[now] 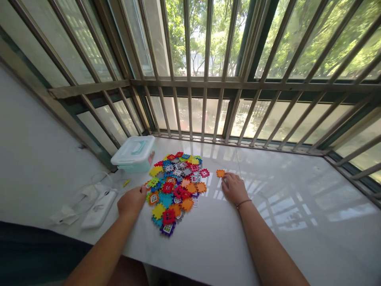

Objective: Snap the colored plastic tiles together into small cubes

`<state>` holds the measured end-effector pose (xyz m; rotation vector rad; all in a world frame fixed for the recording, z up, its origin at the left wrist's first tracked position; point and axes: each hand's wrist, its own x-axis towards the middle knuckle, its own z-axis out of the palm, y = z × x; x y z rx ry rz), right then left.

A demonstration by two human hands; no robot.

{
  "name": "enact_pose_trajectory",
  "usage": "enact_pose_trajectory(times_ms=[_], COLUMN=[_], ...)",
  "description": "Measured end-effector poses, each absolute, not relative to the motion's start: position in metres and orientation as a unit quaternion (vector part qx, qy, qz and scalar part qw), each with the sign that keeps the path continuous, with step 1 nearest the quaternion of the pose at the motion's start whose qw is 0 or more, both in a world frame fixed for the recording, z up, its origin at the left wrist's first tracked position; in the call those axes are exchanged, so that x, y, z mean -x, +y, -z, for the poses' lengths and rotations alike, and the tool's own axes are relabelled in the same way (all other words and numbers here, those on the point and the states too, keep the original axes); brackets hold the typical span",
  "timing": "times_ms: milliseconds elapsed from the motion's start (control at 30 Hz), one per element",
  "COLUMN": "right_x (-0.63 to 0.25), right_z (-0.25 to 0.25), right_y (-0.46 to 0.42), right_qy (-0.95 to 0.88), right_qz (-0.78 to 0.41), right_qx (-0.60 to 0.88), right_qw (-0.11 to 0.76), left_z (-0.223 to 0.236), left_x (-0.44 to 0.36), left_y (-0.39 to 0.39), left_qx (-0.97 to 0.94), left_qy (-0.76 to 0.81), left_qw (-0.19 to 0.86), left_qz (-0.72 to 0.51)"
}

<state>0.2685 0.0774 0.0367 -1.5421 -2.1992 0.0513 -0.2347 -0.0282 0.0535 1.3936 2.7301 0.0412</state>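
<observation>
Toothed plastic tiles (166,198) are heaped on the worktop (220,234), many partly covered by others. An orange tile (220,173), set apart at right, is touched by the right hand (234,189); whether it is gripped cannot be told. The left hand (132,200) is curled at the heap's edge, any grip hidden. The box (133,153) is lidded, its contents concealed.

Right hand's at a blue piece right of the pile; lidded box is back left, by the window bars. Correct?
Colour's wrong: the piece at the right hand is orange, per the head view. The pile and lidded box are placed as you say.
</observation>
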Motion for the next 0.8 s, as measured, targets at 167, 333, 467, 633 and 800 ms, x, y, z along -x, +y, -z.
enact_pose_trajectory(times_ms=[167,333,467,633,800], right_x=[-0.2688,-0.2692,-0.2696,-0.2693,-0.2690], right_z=[-0.0390,-0.0379,-0.0368,-0.0407,-0.0424], right_y=[0.0763,0.0773,0.0782,0.0768,0.0754], right_qy=[-0.800,-0.797,-0.797,-0.800,-0.798], right_qz=[-0.022,-0.031,-0.030,-0.036,-0.041], right_qx=[0.556,0.558,0.561,0.557,0.557], right_qw=[0.222,0.228,0.222,0.221,0.226], left_z=[-0.0542,-0.0570,-0.0579,-0.0574,-0.0564], left_x=[0.2342,0.2325,0.2322,0.2323,0.2325], left_y=[-0.0288,-0.0288,-0.0290,-0.0289,-0.0285], left_qx=[-0.456,-0.453,-0.455,-0.455,-0.453], left_qy=[0.889,0.891,0.890,0.889,0.891], left_qw=[0.035,0.038,0.041,0.039,0.039], left_qz=[-0.017,-0.017,-0.015,-0.014,-0.014])
